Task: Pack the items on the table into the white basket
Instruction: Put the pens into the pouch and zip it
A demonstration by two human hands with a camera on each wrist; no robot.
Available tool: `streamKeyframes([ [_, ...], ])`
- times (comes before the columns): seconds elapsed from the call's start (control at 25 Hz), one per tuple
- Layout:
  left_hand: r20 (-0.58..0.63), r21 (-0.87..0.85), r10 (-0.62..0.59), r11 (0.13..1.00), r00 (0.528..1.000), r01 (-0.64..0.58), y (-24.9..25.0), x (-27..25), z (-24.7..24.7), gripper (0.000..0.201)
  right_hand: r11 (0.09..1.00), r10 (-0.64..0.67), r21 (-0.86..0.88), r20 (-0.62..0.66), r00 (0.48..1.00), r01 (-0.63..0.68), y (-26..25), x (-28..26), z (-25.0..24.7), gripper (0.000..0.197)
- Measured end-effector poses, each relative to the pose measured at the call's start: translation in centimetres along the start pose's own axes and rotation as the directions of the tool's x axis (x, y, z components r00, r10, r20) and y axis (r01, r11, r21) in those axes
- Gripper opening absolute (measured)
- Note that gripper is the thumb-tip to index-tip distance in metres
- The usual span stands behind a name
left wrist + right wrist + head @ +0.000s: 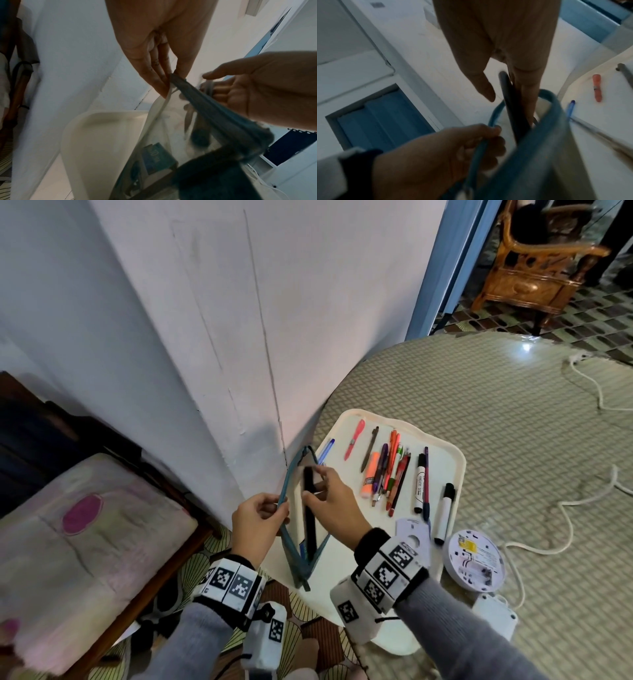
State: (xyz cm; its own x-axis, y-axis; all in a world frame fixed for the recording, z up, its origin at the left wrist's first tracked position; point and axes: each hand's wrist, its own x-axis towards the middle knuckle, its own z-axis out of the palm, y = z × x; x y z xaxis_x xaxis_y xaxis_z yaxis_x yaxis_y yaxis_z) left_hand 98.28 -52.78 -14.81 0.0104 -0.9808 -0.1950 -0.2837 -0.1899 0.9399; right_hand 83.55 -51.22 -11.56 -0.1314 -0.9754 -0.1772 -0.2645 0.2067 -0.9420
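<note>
At far left, my left hand point(257, 522) pinches the near blue rim of the pouch point(294, 556), thumb and curled fingers point(155, 75) closed on the zipper edge, pulling the mouth wide. Pouch is clear-sided with teal trim, stands upright on the white tray point(448, 474) at its left end, a blue packet inside at the bottom. Next right, my right hand point(334, 501) holds a black marker point(309, 508) upright in the pouch mouth, lower end already inside; fingers point(528, 94) lie along the barrel, thumb lifted slightly off, grip looks loose and blurred. Right of that, loose pens point(390, 470) lie in a row on the tray, two more markers beside them. Tray sits on the counter point(513, 440); a round white device point(474, 559) lies just off its near right corner.
</note>
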Motion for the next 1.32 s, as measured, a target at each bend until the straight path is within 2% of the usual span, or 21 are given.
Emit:
streamKeyframes([
  [0.08,-0.025,0.008,-0.01,1.0,1.0,0.01,-0.4,0.1,-0.5,0.011,0.997,-0.062,0.023,-0.178,0.982,0.067,0.5,0.6,-0.3,0.029],
  [0.12,-0.037,0.01,-0.016,1.0,0.999,0.017,-0.6,0.0,-0.8,0.011,0.996,-0.076,0.028,-0.295,0.952,0.088,1.0,1.2,-0.8,0.024],
  [0.16,-0.047,0.005,-0.025,1.0,0.999,0.025,-0.7,0.0,-1.1,0.011,0.997,-0.064,0.005,-0.374,0.925,0.071,1.7,2.1,-1.4,0.022],
  [0.2,-0.054,-0.01,-0.037,0.999,0.998,0.037,-0.9,-0.1,-1.3,0.012,0.999,-0.029,-0.035,-0.39,0.92,0.016,2.8,3.0,-1.8,0.021],
  [0.32,-0.063,-0.064,-0.076,0.995,0.995,0.072,-1.1,-0.4,-1.7,0.013,0.947,0.116,-0.27,-0.213,0.97,-0.172,6.2,4.9,-1.5,0.029],
  [0.4,-0.056,-0.094,-0.093,0.992,0.994,0.088,-1.0,-0.7,-1.8,0.013,0.892,0.171,-0.407,-0.104,0.98,-0.199,8.1,5.6,-0.7,0.04],
  [0.44,-0.052,-0.106,-0.099,0.99,0.994,0.093,-1.0,-0.8,-1.8,0.013,0.885,0.181,-0.419,-0.091,0.979,-0.202,8.6,5.9,-0.4,0.043],
  [0.56,-0.055,-0.124,-0.106,0.987,0.993,0.099,-0.8,-0.9,-1.9,0.012,0.915,0.219,-0.3,-0.197,0.956,-0.272,8.9,7.1,-0.3,0.045],
  [0.68,-0.058,-0.099,-0.088,0.992,0.994,0.082,-0.8,-0.5,-1.9,0.01,0.925,0.237,-0.228,-0.278,0.931,-0.304,8.0,9.0,0.0,0.038],
  [0.8,-0.056,-0.075,-0.069,0.995,0.996,0.065,-0.8,-0.2,-1.7,0.009,0.944,0.266,-0.136,-0.217,0.939,-0.299,7.1,11.5,0.8,0.039],
  [1.04,-0.049,-0.06,-0.08,0.995,0.996,0.077,-0.5,-0.2,-1.9,0.008,0.945,0.254,-0.163,-0.186,0.949,-0.285,6.7,13.1,1.5,0.049],
  [1.2,-0.041,-0.074,-0.1,0.993,0.994,0.096,-0.5,-0.4,-1.8,0.009,0.937,0.312,-0.101,-0.187,0.932,-0.334,7.3,12.8,1.5,0.037],
  [1.32,-0.028,-0.063,-0.095,0.994,0.995,0.093,-0.4,-0.4,-1.7,0.008,0.93,0.32,-0.139,-0.152,0.935,-0.341,8.0,12.5,1.7,0.026],
])
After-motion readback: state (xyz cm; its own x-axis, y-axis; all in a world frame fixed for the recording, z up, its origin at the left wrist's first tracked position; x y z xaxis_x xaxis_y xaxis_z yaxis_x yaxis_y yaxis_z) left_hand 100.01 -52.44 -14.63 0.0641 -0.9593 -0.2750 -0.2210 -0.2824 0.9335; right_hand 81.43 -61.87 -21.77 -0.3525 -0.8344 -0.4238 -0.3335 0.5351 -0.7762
